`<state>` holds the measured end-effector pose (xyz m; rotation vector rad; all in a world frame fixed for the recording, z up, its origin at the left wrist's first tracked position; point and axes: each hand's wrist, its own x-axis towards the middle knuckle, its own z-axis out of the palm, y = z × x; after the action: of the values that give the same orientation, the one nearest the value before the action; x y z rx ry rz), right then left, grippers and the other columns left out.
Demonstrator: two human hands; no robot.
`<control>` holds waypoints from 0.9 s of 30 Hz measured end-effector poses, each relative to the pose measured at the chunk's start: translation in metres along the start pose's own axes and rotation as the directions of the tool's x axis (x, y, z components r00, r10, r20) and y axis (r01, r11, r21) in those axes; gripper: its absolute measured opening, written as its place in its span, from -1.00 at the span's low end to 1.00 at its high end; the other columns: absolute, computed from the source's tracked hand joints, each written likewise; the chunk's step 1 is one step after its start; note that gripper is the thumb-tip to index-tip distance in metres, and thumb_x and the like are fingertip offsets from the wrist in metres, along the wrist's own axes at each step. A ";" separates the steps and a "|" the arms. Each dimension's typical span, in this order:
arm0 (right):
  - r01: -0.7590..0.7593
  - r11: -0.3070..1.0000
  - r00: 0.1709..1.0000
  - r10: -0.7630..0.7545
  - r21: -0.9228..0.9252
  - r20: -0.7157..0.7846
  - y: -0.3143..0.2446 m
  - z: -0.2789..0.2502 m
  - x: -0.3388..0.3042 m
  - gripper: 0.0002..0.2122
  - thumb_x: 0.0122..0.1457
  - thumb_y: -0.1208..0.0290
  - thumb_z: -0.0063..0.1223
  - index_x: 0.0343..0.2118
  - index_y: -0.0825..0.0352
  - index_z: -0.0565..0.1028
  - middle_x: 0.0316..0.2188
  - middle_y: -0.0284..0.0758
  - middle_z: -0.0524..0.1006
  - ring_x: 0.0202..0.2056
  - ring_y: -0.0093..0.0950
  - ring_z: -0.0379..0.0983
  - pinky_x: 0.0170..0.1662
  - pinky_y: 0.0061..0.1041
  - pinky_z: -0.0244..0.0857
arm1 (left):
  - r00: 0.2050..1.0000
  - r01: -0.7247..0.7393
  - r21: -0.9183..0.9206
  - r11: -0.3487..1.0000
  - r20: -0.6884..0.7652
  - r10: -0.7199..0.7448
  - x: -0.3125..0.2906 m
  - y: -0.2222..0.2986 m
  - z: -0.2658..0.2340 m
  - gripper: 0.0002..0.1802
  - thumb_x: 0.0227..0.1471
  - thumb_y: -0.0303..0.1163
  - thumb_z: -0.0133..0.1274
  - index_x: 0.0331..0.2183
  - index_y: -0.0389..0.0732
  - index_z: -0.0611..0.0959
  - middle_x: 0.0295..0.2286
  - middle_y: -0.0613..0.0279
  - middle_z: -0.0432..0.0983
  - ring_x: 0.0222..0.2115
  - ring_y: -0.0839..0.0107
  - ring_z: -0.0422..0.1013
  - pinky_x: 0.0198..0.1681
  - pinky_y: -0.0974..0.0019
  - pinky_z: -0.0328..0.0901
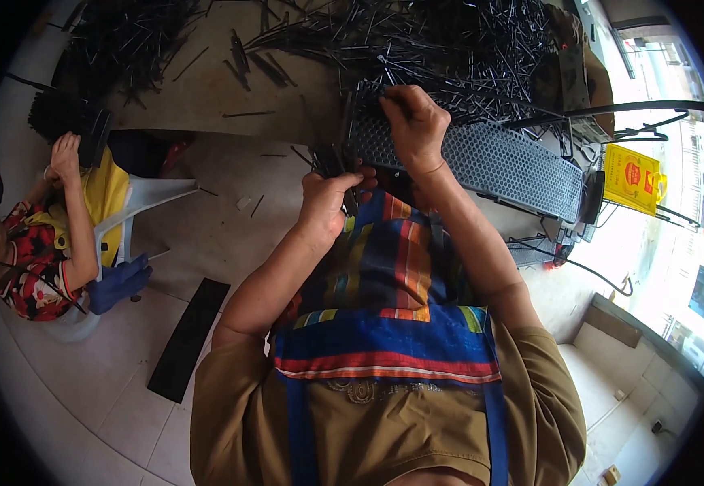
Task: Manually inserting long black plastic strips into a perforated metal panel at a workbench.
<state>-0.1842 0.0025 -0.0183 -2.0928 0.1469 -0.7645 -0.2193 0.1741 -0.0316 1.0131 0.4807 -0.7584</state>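
Observation:
My left hand (pixel 331 194) is closed around a small bundle of thin black sticks (pixel 327 158), which point up and away from me. A long grey tray full of small round holes (pixel 514 166) reaches from in front of me to the right. Over its left end, my right hand (pixel 418 120) is pinched shut, fingertips at the dark edge of the tray. Whatever those fingertips hold is too small and dark to make out. A striped, many-coloured apron (pixel 388 340) covers my lap and front.
Large heaps of black sticks (pixel 465 49) cover the far side of the brown table (pixel 206 101). At the left a seated person (pixel 44 251) holds a black bristly block (pixel 68 121). A yellow bag (pixel 633 178) hangs at the right. On the floor lies a black strip (pixel 190 340).

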 end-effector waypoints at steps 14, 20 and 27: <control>0.182 0.954 0.979 -0.153 -0.239 0.134 -0.009 0.000 0.000 -0.89 0.01 0.57 0.23 -0.36 0.31 0.61 -0.46 -0.29 0.57 -0.48 -0.36 0.56 -0.44 -0.51 0.40 | 1.000 0.030 -0.043 0.999 -0.008 -0.030 0.003 -0.001 0.004 -0.84 -0.03 -0.60 0.15 -0.30 -0.35 0.65 -0.43 0.08 0.63 -0.46 0.33 0.55 -0.45 0.31 0.41; 0.176 0.947 0.972 -0.125 -0.267 0.198 -0.003 0.001 -0.004 -0.86 0.07 0.52 0.17 -0.28 0.27 0.61 -0.49 -0.30 0.54 -0.50 -0.28 0.53 -0.46 -0.42 0.39 | 0.999 0.041 -0.086 0.995 0.037 -0.038 0.003 0.001 0.004 -0.82 -0.05 -0.63 0.11 -0.30 -0.37 0.65 -0.42 0.06 0.63 -0.45 0.31 0.55 -0.45 0.32 0.40; 0.240 0.926 0.942 -0.150 -0.291 0.301 0.004 -0.001 -0.012 -0.78 0.11 0.53 0.08 -0.16 0.25 0.57 -0.46 -0.29 0.49 -0.52 -0.22 0.50 -0.50 -0.35 0.37 | 0.998 0.052 -0.075 0.996 0.036 -0.049 0.006 0.001 0.005 -0.80 -0.05 -0.67 0.08 -0.30 -0.30 0.62 -0.43 0.08 0.62 -0.47 0.32 0.54 -0.48 0.32 0.40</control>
<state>-0.1936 0.0040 -0.0260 -2.5356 -0.1005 -0.5858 -0.2149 0.1681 -0.0326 0.9186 0.5035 -0.7954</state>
